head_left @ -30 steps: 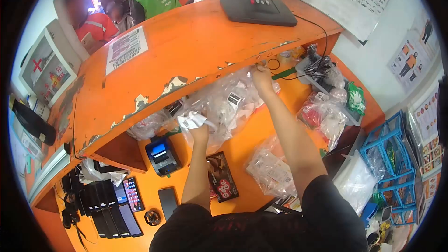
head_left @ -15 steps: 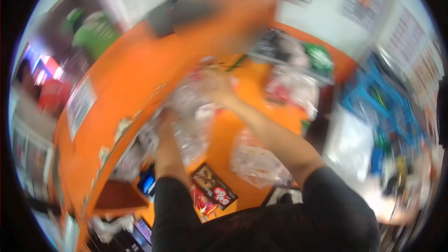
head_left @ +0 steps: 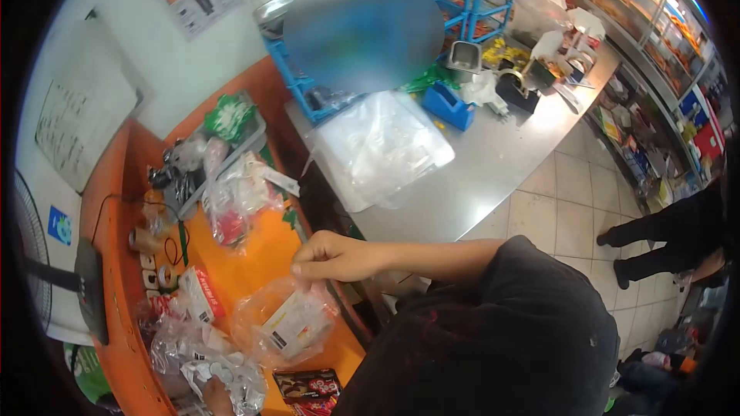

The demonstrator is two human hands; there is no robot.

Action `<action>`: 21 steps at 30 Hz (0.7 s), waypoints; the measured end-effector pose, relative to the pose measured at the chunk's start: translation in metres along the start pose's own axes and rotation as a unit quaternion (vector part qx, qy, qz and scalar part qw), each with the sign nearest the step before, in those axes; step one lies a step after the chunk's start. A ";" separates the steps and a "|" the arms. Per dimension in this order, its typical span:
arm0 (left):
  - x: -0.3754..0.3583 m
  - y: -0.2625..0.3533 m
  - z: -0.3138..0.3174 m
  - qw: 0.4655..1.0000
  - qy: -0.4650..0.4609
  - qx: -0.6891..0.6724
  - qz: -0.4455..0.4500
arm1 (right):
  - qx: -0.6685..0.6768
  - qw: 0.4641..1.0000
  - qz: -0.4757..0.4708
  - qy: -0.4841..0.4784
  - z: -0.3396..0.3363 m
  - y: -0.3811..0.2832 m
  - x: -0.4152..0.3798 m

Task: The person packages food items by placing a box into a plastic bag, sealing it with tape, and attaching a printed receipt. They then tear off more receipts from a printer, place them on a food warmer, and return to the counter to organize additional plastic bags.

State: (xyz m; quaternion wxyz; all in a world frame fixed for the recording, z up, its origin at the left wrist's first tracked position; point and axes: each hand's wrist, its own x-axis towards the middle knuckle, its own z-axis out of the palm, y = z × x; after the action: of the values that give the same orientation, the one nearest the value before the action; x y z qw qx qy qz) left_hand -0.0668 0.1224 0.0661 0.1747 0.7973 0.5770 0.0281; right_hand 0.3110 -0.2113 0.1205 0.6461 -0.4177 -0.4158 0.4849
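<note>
My right hand is closed, its fingers curled just above a clear plastic bag; whether it grips anything is hidden. Inside that bag lies a white packet with a printed label. At the lower left, my left hand is closed on a crumpled clear plastic bag; only part of the hand shows. Beside these bags stands a red-and-white box. A dark chocolate-snack packet lies near the front of the orange counter.
A grey tray holds bagged goods and a green bundle. On the steel table lie a stack of clear plastic bags and a blue tape dispenser. Another person's legs show at right. A monitor edges the counter.
The view has swung right, bringing in the steel table and the floor. My right hand has moved back from the far bags to above the nearer bag. My left hand stays among the bags.
</note>
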 end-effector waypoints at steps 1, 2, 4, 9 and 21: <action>-0.015 0.029 -0.006 0.999 -0.002 -0.030 0.029 | 0.057 0.985 -0.137 -0.089 0.004 -0.024 -0.009; -0.028 0.059 -0.008 0.996 -0.003 -0.064 0.067 | 0.162 0.960 -0.143 -0.180 0.014 -0.070 -0.030; -0.053 0.121 0.003 0.974 0.019 -0.164 0.156 | 0.248 0.885 -0.281 -0.277 0.030 -0.101 -0.050; -0.113 0.286 0.037 0.908 -0.112 -0.277 0.293 | 0.383 0.661 -0.555 -0.329 0.042 -0.142 -0.080; -0.175 0.658 0.249 0.785 -0.258 -0.186 0.532 | 0.220 0.792 -0.444 -0.356 -0.176 -0.194 -0.200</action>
State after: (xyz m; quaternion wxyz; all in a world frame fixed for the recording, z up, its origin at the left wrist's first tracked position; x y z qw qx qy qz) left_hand 0.5352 -0.2815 0.0653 0.4188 0.9076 -0.0219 0.0167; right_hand 0.4945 -0.4648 0.2228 0.6709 0.1690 -0.6382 0.3377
